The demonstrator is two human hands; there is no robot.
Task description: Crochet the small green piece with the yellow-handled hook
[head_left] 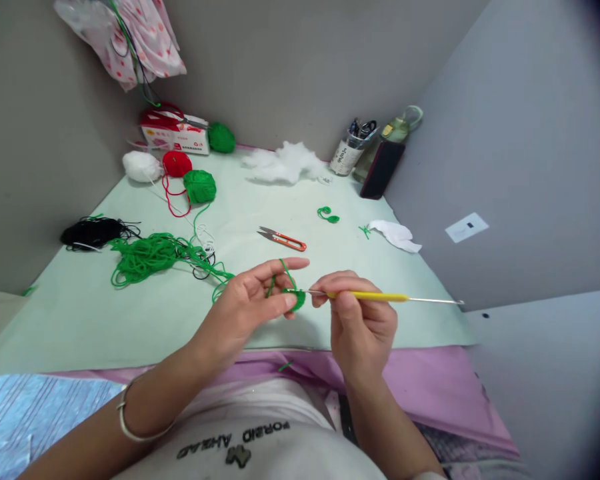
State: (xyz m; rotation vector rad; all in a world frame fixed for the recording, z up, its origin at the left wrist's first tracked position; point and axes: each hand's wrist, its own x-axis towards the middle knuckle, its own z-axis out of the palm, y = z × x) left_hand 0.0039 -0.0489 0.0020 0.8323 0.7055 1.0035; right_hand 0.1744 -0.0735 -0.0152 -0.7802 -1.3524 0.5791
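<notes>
My left hand [253,297] pinches a small round piece of green crochet [296,301] between thumb and fingers. A green strand loops over its outstretched index finger. In my right hand [357,317] is a crochet hook [373,296] with a yellow grip and a metal shaft at each end, held like a pen. The hook's left tip meets the green piece; its exact place in the stitches is too small to tell. Left of my hands, a loose heap of green yarn [147,257] trails toward my left hand. Beyond them lie orange-handled thread snips [283,239].
Green [200,187], red [177,164] and white [141,166] yarn balls sit back left, with black yarn [93,233] nearer. White stuffing [287,163], a pen cup [351,152] and a phone [383,169] leaning on a bottle stand at the back. A curled green piece [328,215] lies right of centre.
</notes>
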